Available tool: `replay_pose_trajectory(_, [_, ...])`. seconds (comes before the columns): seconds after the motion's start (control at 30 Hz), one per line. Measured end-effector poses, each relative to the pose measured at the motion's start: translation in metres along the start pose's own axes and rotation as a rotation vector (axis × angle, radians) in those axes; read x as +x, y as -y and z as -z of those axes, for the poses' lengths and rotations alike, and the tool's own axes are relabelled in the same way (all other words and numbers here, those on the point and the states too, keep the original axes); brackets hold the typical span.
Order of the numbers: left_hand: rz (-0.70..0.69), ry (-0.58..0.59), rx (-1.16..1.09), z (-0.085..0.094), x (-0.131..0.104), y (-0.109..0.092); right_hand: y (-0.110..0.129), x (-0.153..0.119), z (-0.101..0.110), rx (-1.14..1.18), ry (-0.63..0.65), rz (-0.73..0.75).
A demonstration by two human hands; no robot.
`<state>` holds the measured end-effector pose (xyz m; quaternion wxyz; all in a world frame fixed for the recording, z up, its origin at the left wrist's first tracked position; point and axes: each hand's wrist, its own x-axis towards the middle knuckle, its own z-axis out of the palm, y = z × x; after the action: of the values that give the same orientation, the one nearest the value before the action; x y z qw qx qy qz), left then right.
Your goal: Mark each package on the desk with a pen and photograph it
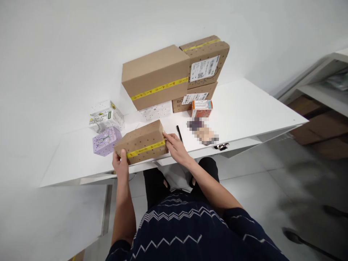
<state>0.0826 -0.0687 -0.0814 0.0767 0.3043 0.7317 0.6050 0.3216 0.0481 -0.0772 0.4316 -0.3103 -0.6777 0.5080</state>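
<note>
A small brown cardboard box [144, 140] with yellow printed tape lies at the front edge of the white table [239, 108]. My left hand [121, 163] grips its left end, the thumb on the near side. At its right end my right hand [176, 148] holds the corner with the fingertips. A black pen [179, 133] lies just beyond my right hand. Left of the box sit a purple patterned box [106, 140] and a white and green box [104, 119].
Behind stand a large taped carton [157, 78], a labelled carton [206, 65] and a lower carton [181, 103] against the wall. An orange and white box [201, 108] is near a pixelated patch. Shelves [323, 101] with cartons stand at the right.
</note>
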Motion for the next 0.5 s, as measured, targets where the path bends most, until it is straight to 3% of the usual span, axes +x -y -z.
replay_pose_trajectory(0.1, [0.038,0.032,-0.035,-0.001,0.017,-0.005,-0.008,0.019,0.006,-0.101,0.036,-0.064])
replay_pose_trajectory(0.23, [0.134,0.139,-0.019,-0.014,0.032,-0.005,-0.029,0.041,0.023,-0.655,0.005,-0.341])
replay_pose_trajectory(0.33, [0.239,0.141,-0.007,-0.024,0.042,-0.007,-0.043,0.047,0.032,-0.908,0.082,-0.523])
replay_pose_trajectory(0.5, [0.330,0.215,-0.140,-0.035,0.057,-0.012,-0.059,0.047,0.038,-0.968,0.141,-0.506])
